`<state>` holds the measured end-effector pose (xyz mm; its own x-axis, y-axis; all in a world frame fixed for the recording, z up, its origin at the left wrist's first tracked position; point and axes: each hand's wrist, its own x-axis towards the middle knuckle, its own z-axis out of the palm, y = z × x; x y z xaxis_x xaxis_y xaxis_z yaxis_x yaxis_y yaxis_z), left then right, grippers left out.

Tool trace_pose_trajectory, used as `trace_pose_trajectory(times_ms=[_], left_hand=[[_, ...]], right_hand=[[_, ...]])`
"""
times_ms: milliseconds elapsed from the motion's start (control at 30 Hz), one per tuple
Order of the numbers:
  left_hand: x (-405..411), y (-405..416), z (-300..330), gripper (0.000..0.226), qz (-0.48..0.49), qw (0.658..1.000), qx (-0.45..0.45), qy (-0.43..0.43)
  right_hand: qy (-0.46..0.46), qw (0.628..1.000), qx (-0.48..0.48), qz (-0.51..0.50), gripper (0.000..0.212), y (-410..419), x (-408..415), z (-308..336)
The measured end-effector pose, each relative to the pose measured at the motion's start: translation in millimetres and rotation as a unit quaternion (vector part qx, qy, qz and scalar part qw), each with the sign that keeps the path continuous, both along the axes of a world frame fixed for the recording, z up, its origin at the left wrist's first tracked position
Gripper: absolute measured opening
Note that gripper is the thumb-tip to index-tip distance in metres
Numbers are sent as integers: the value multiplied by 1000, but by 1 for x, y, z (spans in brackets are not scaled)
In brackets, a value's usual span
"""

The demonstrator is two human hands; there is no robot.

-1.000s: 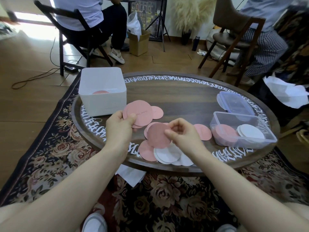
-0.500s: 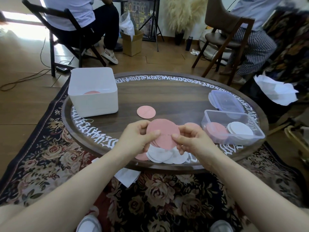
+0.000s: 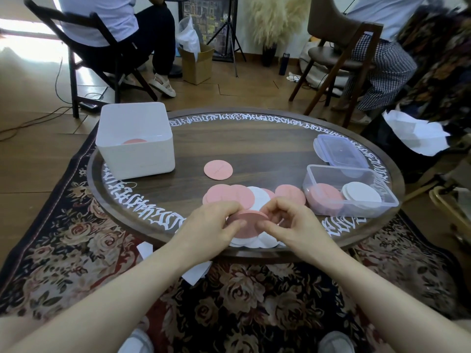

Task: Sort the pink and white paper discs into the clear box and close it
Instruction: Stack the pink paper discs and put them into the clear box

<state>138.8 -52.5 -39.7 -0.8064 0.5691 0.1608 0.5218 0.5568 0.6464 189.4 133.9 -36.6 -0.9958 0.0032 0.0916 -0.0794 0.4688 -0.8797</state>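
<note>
My left hand (image 3: 211, 226) and my right hand (image 3: 293, 225) both pinch a small stack of pink discs (image 3: 248, 220) between them, low over the table's near edge. Beneath and behind the stack lies a loose heap of pink and white discs (image 3: 244, 196). One pink disc (image 3: 218, 169) lies alone further in. The clear box (image 3: 349, 192) stands open at the right, with a pink pile (image 3: 326, 198) on its left side and a white pile (image 3: 362, 193) on its right. Its clear lid (image 3: 340, 152) lies just behind it.
A white bin (image 3: 135, 141) with a pink disc inside stands at the table's far left. The round wooden table (image 3: 254, 143) has white lettering around its rim. Two seated people and chairs are beyond it. White paper lies on the rug below.
The stack of pink discs has dropped lower and tilted nearly flat between both hands. The loose pink discs that lay under it now show on the table behind.
</note>
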Motion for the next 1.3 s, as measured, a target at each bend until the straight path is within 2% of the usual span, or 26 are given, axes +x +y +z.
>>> trace_pose_trajectory(times_ms=[233, 400, 733, 800, 867, 967, 1067, 1167, 1300], left_hand=[[1, 0, -1, 4, 14, 999, 11, 32], [1, -1, -3, 7, 13, 998, 52, 34], [5, 0, -4, 6, 33, 998, 33, 30], [6, 1, -3, 7, 45, 997, 58, 1], [4, 1, 0, 9, 62, 989, 117, -64], [0, 0, 9, 11, 53, 958, 212, -186], [-1, -1, 16, 14, 29, 926, 260, -272], [2, 1, 21, 12, 30, 908, 281, -310], [3, 3, 17, 5, 79, 905, 289, -303]], right_hand=[[-13, 1000, -5, -1, 16, -1, 0, 0], [-9, 1000, -1, 5, 14, -1, 1, 1], [-27, 1000, -13, 9, 13, 0, 4, 1], [-38, 999, -13, 7, 14, 0, 4, -2], [-48, 998, -30, 6, 14, -2, 4, 0], [-75, 987, -143, -6, 13, -4, 5, 9], [-97, 969, -228, -23, 14, -3, 6, 19], [-97, 961, -255, -35, 14, -3, 6, 21], [-73, 969, -234, -46, 15, -1, 6, 23]])
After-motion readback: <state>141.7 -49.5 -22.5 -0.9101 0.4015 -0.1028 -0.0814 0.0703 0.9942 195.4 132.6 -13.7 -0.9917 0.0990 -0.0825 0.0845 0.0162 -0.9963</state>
